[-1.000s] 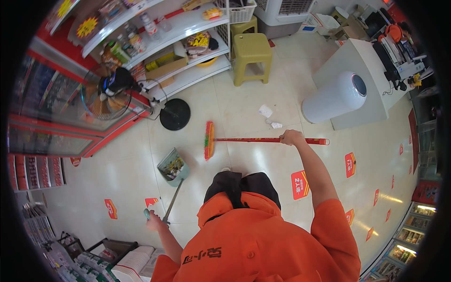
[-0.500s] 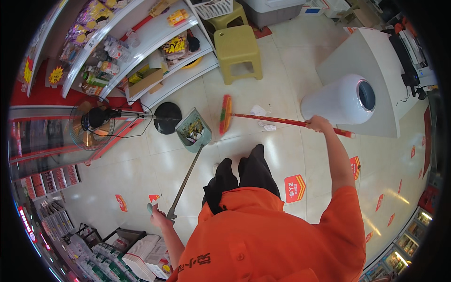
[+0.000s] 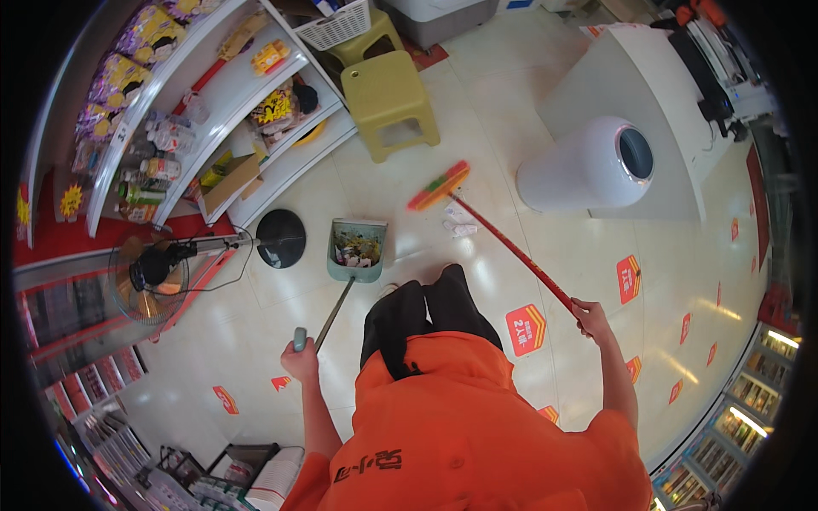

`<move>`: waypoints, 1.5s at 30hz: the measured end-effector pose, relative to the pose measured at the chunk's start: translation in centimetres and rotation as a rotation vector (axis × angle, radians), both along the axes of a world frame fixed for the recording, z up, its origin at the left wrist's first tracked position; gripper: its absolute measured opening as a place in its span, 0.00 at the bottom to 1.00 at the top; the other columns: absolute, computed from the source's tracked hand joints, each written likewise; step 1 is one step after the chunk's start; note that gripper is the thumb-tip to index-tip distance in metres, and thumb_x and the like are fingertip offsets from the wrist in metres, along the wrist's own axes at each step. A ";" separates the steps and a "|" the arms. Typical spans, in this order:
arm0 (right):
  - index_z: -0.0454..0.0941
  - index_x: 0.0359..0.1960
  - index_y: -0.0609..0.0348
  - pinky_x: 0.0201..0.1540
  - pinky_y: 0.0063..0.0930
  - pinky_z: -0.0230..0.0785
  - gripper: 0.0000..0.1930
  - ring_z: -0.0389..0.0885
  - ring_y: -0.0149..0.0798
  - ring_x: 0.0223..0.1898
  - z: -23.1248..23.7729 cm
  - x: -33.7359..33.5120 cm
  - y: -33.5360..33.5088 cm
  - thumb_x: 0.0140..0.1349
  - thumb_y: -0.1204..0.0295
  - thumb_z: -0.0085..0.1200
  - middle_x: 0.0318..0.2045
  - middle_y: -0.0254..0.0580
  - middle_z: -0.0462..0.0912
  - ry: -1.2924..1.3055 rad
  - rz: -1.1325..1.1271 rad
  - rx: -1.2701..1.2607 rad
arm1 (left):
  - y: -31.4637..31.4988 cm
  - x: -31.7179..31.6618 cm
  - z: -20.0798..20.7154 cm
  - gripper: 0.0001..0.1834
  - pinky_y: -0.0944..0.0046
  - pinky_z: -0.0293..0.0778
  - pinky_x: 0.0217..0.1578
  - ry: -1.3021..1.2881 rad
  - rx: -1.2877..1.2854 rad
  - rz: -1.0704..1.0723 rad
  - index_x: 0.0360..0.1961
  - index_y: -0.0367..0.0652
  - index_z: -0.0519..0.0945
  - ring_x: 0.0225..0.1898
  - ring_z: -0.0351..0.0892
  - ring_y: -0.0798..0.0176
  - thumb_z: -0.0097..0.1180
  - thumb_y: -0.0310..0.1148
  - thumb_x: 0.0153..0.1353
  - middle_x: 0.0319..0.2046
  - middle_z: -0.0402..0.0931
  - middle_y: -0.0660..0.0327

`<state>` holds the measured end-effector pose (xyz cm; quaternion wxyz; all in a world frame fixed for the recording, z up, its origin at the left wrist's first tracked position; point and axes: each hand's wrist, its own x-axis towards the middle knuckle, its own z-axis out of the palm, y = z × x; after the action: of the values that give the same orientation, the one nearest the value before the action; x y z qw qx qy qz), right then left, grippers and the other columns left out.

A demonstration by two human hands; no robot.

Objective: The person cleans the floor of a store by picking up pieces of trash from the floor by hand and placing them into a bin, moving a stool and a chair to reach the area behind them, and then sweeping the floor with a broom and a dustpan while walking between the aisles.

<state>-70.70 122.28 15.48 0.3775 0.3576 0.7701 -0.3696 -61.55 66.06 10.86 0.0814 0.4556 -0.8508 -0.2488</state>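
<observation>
Broom [image 3: 511,248] slants over the floor [image 3: 273,324], head toward the edge by the shelf [image 3: 294,169]; the right hand [image 3: 590,318] grips its handle. The left hand [image 3: 300,362] grips the dustpan [image 3: 368,273] by its handle. Debris [image 3: 358,247] lies collected there; white paper scraps [image 3: 461,228] beside the broom's head remain uncollected.

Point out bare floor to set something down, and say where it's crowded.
Bare floor lies between the olive stool and white cylinder; also between fan base, dustpan and left hand. Crowded: the shelves, and white scraps near the broom head.

Pale tiled floor [image 3: 486,128], 2 stools [image 3: 388,85] beside shelves [image 3: 298,170]
</observation>
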 end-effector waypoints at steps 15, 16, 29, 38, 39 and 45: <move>0.61 0.55 0.54 0.10 0.24 0.59 0.21 0.63 0.29 0.08 -20.4 13.2 -22.5 0.61 0.63 0.39 0.09 0.33 0.63 0.219 -0.217 0.126 | -5.7 -12.7 -9.7 0.15 0.52 0.70 0.26 -0.219 -0.039 -0.870 0.17 0.41 0.76 0.23 0.74 0.45 0.57 0.43 0.39 0.18 0.74 0.50; 0.61 0.55 0.54 0.10 0.24 0.59 0.21 0.63 0.29 0.08 -22.1 16.9 -23.3 0.61 0.62 0.40 0.09 0.33 0.63 0.257 -0.161 0.144 | -5.6 -13.3 -9.7 0.15 0.53 0.71 0.27 -0.216 -0.027 -0.901 0.17 0.41 0.76 0.23 0.74 0.46 0.56 0.43 0.39 0.18 0.74 0.50; 0.62 0.55 0.55 0.13 0.15 0.55 0.21 0.63 0.21 0.12 -3.1 24.7 -34.4 0.59 0.67 0.45 0.16 0.28 0.70 -0.005 -0.568 -0.450 | -5.7 -14.5 -9.4 0.14 0.53 0.71 0.28 -0.225 0.034 -0.935 0.18 0.40 0.76 0.24 0.74 0.46 0.55 0.42 0.39 0.19 0.74 0.50; 0.59 0.57 0.49 0.11 0.17 0.52 0.22 0.58 0.23 0.09 -4.6 19.4 -33.3 0.60 0.65 0.43 0.12 0.29 0.63 0.113 -0.616 -0.169 | -11.5 -8.7 -7.3 0.12 0.51 0.69 0.25 -0.257 0.057 -1.136 0.14 0.41 0.73 0.20 0.73 0.44 0.54 0.39 0.39 0.14 0.72 0.51; 0.57 0.58 0.49 0.11 0.17 0.52 0.22 0.58 0.23 0.09 -5.1 19.3 -33.1 0.61 0.65 0.42 0.12 0.30 0.63 0.124 -0.632 -0.160 | -11.9 -7.8 -7.9 0.12 0.51 0.69 0.24 -0.245 0.047 -1.163 0.13 0.41 0.73 0.20 0.72 0.44 0.54 0.39 0.39 0.14 0.72 0.51; 0.56 0.58 0.50 0.10 0.18 0.53 0.22 0.58 0.25 0.09 -7.6 23.1 -32.3 0.61 0.65 0.40 0.12 0.31 0.62 0.032 -0.804 -0.188 | -11.7 -7.4 -9.8 0.11 0.53 0.69 0.21 -0.188 -0.051 -1.201 0.11 0.43 0.72 0.17 0.72 0.46 0.55 0.38 0.38 0.11 0.70 0.51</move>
<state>-47.63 90.02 7.92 0.2222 0.5881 0.5377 -0.5618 -68.94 54.41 1.08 -0.1381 -0.0860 -0.9683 -0.1896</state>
